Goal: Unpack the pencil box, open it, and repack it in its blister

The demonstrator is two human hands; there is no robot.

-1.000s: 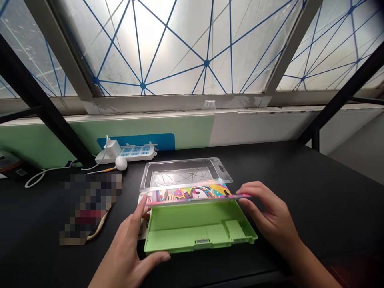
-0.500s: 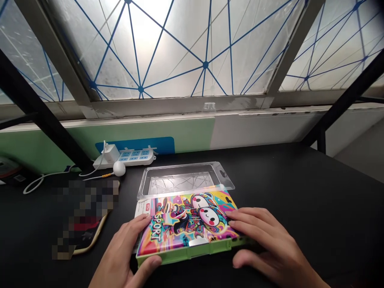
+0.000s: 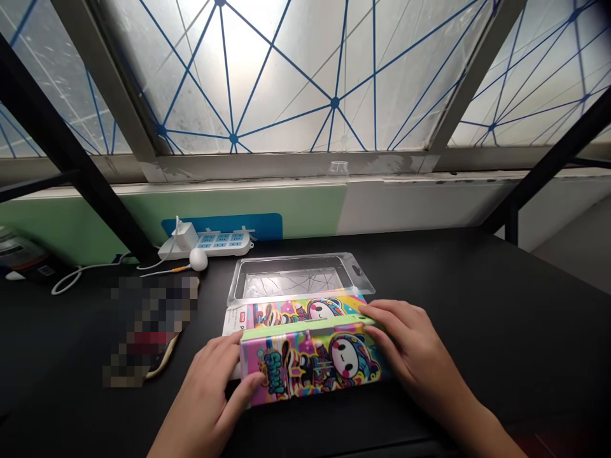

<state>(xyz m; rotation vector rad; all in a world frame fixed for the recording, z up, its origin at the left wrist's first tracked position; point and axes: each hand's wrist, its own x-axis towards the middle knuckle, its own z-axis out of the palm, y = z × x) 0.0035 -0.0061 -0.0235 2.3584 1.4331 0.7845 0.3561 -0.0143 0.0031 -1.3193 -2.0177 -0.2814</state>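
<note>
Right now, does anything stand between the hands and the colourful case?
Nothing visible: the left hand touches the colourful case at its left end, the right hand at its right. The card and clear tray lie behind.

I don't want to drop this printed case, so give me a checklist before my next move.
1. Left hand on the printed case: ok, at its left end.
2. Right hand on it: ok, at its right end.
3. Case lying flat: not ok, it is tipped up with a green edge on top.
4. Clear plastic tray off the case: ok, it lies behind.
5. Power strip apart from the case: ok.
6. Inside of the case: cannot tell, hidden from view.
</note>
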